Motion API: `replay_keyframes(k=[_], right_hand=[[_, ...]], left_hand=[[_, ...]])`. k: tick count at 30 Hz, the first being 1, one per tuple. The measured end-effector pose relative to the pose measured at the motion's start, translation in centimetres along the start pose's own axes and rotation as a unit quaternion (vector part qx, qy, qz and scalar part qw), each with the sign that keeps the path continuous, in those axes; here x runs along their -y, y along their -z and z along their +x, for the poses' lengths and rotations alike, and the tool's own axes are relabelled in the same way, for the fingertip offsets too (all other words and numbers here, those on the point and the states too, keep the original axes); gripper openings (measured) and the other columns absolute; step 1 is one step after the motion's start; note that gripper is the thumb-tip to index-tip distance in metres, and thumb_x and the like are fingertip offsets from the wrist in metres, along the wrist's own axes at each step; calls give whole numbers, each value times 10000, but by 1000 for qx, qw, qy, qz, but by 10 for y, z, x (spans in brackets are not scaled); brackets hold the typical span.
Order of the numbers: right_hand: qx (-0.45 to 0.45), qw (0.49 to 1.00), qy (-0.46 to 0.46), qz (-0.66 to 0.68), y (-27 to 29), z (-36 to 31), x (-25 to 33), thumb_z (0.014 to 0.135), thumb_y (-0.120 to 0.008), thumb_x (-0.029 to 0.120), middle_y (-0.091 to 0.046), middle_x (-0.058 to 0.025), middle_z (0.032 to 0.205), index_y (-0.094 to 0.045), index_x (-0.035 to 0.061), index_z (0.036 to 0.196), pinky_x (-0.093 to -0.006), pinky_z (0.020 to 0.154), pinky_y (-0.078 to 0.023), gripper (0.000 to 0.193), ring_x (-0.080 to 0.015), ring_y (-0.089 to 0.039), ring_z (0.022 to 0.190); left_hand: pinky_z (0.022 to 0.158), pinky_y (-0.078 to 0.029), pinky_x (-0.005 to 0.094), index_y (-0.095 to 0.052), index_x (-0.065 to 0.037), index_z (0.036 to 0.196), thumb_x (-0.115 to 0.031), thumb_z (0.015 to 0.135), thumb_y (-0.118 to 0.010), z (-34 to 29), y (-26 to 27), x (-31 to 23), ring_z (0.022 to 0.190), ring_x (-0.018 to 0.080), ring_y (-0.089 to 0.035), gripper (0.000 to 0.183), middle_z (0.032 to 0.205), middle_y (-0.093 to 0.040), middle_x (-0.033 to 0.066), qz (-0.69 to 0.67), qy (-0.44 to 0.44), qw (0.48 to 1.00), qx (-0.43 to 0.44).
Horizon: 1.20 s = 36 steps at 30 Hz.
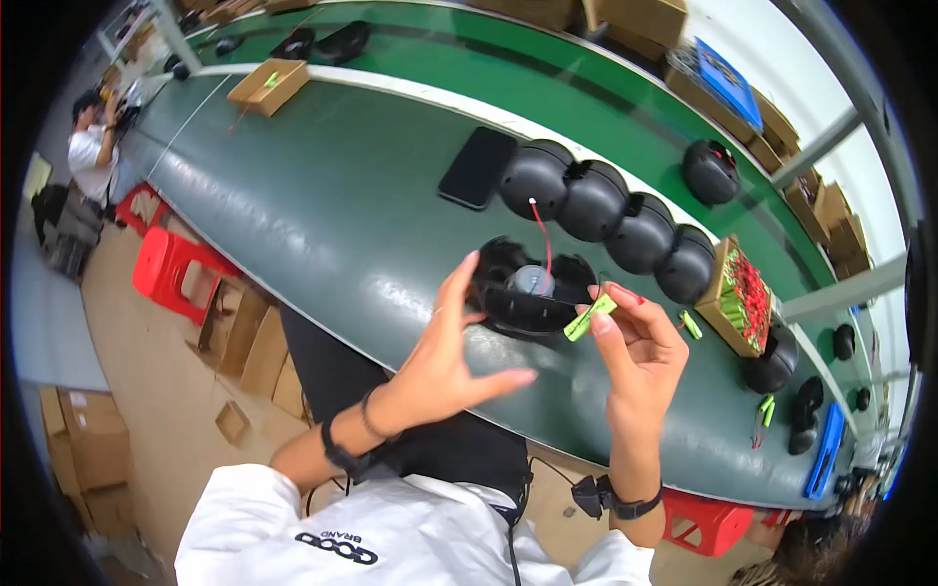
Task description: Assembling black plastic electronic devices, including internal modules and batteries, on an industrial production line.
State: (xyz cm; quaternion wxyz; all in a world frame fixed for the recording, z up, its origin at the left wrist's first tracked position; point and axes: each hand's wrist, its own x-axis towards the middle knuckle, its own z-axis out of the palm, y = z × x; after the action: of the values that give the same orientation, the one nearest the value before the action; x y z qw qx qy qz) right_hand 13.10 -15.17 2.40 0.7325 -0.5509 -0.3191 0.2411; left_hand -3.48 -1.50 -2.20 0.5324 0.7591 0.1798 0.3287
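My right hand (645, 356) pinches a small green battery pack (590, 319) between thumb and fingertips, above the right rim of an open black plastic shell (528, 311). The shell lies hollow side up on the table, with a round grey part (532, 281) inside. From it a red wire (545, 234) stands up, ending in a small white connector. My left hand (442, 356) is open at the shell's left side, thumb and fingers spread and holding nothing. Whether its fingertips touch the shell I cannot tell.
Beyond the shell stand several round black housings (593, 200) in a row, beside a black phone (478, 167). To the right are a loose green battery (691, 324) and a carton of batteries with red wires (735, 301). A green conveyor (420, 59) runs behind; red stools (181, 273) stand left.
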Motion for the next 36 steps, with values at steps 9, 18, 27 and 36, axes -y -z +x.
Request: replay_keyframes(k=[9, 18, 27, 36], right_hand=[[-3, 985, 96, -141, -28, 18, -34, 937, -792, -65, -763, -173, 1125, -727, -82, 1144, -327, 874, -672, 218, -235, -796, 1015], [43, 909, 245, -335, -25, 10, -40, 833, -892, 4, -767, -153, 1075, -789, 0, 1042, -365, 782, -636, 233, -266, -783, 920], [143, 807, 261, -509, -9, 11, -34, 788, -920, 172, -590, -208, 1496, -794, 211, 1232, -563, 1165, -418, 464, -400, -588, 1377], [143, 813, 176, -536, -37, 3, -21, 747, -920, 104, -604, -192, 1489, -617, 90, 1463, -466, 1061, -464, 777, -353, -639, 1236]], left_hand=[[1226, -432, 469, -118, -27, 1686, -24, 975, -748, 29, -5, 47, 1542, 347, -411, 951, 1678, -313, 241, -59, -22, 996, 67], [1281, -321, 497, -110, 40, 1666, 17, 924, -724, 27, -6, 40, 1573, 450, -348, 963, 1703, -273, 286, 63, -86, 987, 122], [1308, -281, 467, -129, 44, 1682, 38, 892, -705, 36, 28, 43, 1612, 412, -297, 978, 1736, -243, 260, 2, -113, 970, 215], [832, -601, 409, -716, -36, 1231, -136, 893, -839, 37, 70, -21, 965, 346, -741, 373, 1135, -730, 126, 301, -103, 934, 160]])
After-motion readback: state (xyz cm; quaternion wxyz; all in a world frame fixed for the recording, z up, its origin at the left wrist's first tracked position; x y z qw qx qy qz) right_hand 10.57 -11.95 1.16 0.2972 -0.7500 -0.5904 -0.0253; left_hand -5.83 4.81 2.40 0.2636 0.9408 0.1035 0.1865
